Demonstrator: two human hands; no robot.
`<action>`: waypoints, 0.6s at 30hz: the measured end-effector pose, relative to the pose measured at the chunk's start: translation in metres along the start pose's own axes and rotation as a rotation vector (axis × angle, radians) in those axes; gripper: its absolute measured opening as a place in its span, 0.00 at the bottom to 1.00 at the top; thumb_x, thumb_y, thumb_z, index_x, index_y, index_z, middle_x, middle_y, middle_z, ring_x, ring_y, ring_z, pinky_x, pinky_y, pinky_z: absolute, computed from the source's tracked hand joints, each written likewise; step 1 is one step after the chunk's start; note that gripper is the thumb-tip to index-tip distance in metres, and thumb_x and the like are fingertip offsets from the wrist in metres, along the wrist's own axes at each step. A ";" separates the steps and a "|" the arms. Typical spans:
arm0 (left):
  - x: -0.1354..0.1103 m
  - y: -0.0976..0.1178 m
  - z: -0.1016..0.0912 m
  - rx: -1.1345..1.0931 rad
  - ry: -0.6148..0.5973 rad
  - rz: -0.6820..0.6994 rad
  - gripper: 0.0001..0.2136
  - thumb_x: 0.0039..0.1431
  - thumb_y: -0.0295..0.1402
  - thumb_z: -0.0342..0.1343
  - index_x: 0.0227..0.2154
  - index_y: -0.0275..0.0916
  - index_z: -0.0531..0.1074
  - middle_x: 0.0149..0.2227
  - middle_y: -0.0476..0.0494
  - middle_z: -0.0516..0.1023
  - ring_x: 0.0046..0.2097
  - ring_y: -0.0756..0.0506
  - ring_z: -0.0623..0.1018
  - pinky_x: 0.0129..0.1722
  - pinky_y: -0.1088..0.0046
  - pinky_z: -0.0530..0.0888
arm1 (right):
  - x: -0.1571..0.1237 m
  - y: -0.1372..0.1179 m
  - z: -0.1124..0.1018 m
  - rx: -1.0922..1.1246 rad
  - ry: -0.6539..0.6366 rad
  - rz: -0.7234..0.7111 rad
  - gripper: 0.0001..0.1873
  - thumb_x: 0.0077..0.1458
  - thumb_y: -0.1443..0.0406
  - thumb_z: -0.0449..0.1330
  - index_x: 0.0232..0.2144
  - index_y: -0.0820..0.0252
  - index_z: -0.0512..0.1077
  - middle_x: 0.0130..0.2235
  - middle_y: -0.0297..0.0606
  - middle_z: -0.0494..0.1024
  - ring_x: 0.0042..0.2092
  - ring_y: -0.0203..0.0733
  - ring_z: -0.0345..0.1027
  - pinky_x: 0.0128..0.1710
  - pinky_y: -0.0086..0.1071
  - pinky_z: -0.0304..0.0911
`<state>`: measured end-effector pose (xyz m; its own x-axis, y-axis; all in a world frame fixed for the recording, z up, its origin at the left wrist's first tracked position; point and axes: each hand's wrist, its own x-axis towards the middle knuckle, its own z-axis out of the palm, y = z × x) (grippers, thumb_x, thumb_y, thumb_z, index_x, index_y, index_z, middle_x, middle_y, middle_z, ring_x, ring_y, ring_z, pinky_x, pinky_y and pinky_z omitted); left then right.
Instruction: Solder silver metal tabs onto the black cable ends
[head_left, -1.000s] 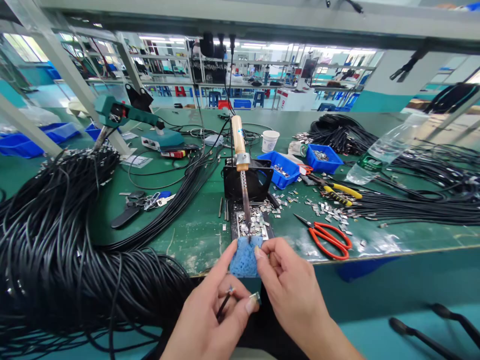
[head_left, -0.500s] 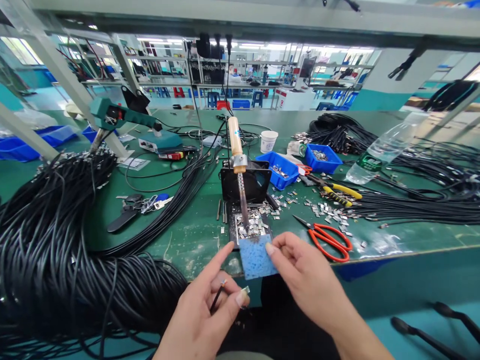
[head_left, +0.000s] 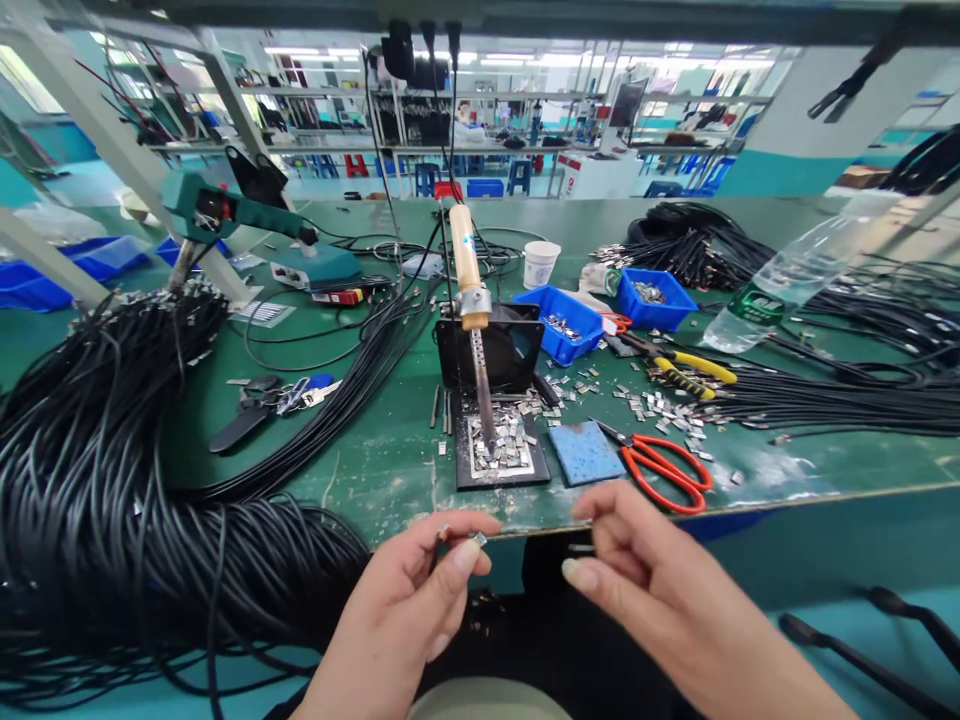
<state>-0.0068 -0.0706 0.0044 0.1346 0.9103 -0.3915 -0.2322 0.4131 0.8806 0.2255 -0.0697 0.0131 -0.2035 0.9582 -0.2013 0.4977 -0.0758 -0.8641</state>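
My left hand point(head_left: 420, 580) is closed below the table's front edge. Between its thumb and fingers it pinches a small metal connector point(head_left: 480, 540), with the stripped end of a thin black cable point(head_left: 442, 532) beside it. My right hand point(head_left: 637, 570) hovers nearby with thumb and index finger apart; a thin pale sliver shows by its fingertips, and I cannot tell what it is. Just beyond lies the blue sponge point(head_left: 586, 454), flat on the table. A soldering iron point(head_left: 482, 380) leans tip-down over a black tray point(head_left: 504, 483) of small metal connectors.
Red-handled scissors point(head_left: 666, 472) and yellow-handled pliers point(head_left: 686, 372) lie on the right, near blue bins point(head_left: 566, 335) and a tilted water bottle point(head_left: 772, 300). Thick bundles of black cable point(head_left: 150, 560) fill the left. Keys point(head_left: 300, 393) and a paper cup point(head_left: 540, 265) are on the table.
The blue sponge has been let go by my right hand and now lies right of the tray. My right hand has drawn back to the right; the left keeps its pinch, index finger more bent.
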 end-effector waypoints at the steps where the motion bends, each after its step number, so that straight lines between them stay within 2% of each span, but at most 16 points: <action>1: 0.001 0.000 0.001 0.006 0.009 0.003 0.14 0.61 0.42 0.67 0.45 0.38 0.81 0.32 0.46 0.78 0.19 0.58 0.56 0.20 0.79 0.52 | -0.003 -0.003 0.007 0.014 -0.056 -0.021 0.12 0.71 0.52 0.53 0.46 0.51 0.65 0.30 0.27 0.60 0.31 0.39 0.56 0.30 0.29 0.58; 3: 0.003 0.000 0.004 0.026 0.021 0.006 0.13 0.62 0.41 0.66 0.44 0.38 0.78 0.32 0.46 0.80 0.18 0.59 0.56 0.18 0.80 0.52 | -0.004 -0.007 0.020 0.027 -0.101 -0.067 0.13 0.74 0.53 0.46 0.41 0.52 0.64 0.32 0.29 0.64 0.33 0.39 0.58 0.33 0.30 0.60; 5: 0.004 -0.001 0.005 0.049 0.023 0.007 0.11 0.63 0.40 0.65 0.40 0.38 0.74 0.33 0.45 0.82 0.16 0.60 0.55 0.17 0.81 0.51 | 0.000 -0.008 0.028 0.040 -0.086 -0.112 0.16 0.75 0.54 0.43 0.38 0.53 0.63 0.33 0.30 0.66 0.33 0.39 0.58 0.35 0.31 0.61; 11: 0.003 -0.006 0.005 0.144 -0.002 0.017 0.15 0.61 0.44 0.67 0.32 0.39 0.71 0.31 0.45 0.83 0.14 0.60 0.60 0.15 0.83 0.54 | 0.009 -0.007 0.039 0.064 -0.031 -0.143 0.16 0.76 0.56 0.44 0.36 0.53 0.63 0.33 0.30 0.66 0.34 0.39 0.57 0.35 0.31 0.60; 16: 0.000 -0.004 0.008 0.159 0.021 0.027 0.18 0.60 0.45 0.67 0.48 0.41 0.75 0.30 0.49 0.80 0.15 0.59 0.60 0.15 0.83 0.57 | 0.011 -0.010 0.041 0.061 -0.042 -0.170 0.15 0.76 0.57 0.45 0.36 0.53 0.63 0.33 0.29 0.68 0.33 0.38 0.59 0.35 0.31 0.60; 18: 0.000 -0.003 0.009 0.165 0.003 0.020 0.18 0.60 0.45 0.67 0.48 0.41 0.76 0.29 0.49 0.80 0.15 0.58 0.61 0.15 0.83 0.57 | 0.012 -0.012 0.043 0.058 -0.053 -0.200 0.14 0.75 0.59 0.46 0.36 0.53 0.64 0.33 0.30 0.70 0.33 0.38 0.61 0.35 0.31 0.61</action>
<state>0.0024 -0.0718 0.0041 0.1281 0.9186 -0.3739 -0.0730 0.3847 0.9202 0.1811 -0.0691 0.0014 -0.3379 0.9401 -0.0456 0.3941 0.0973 -0.9139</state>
